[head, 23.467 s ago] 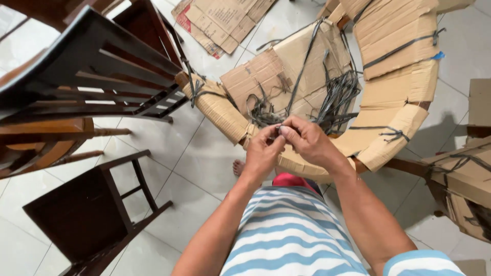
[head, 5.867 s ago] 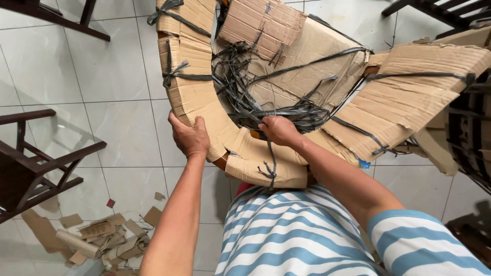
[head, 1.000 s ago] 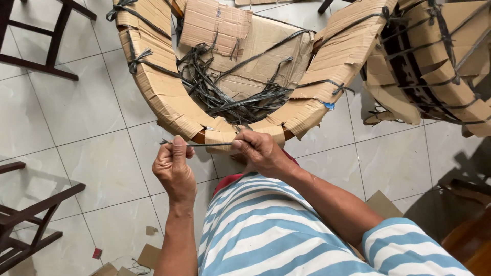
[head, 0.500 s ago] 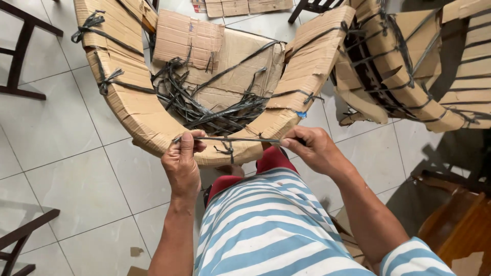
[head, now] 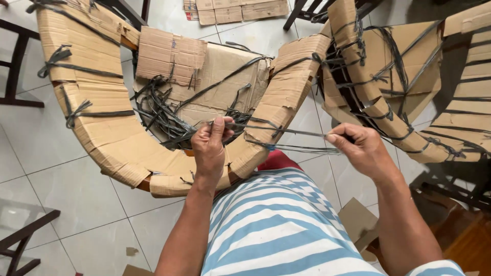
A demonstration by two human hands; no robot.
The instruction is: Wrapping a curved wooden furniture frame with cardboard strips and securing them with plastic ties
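Both hands pinch a thin dark strap (head: 286,132), stretched taut just in front of the cardboard-wrapped chair (head: 204,102). The left hand (head: 210,148) grips it near the chair's front edge; the right hand (head: 358,148) clenches the free end, well off to the chair's side. The strap looks light, limp and slick, best held wrapped around the fingers.

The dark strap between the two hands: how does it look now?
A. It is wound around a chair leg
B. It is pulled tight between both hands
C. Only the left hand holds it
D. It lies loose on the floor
B: the dark strap runs straight from the left hand to the right hand, both pinching it.
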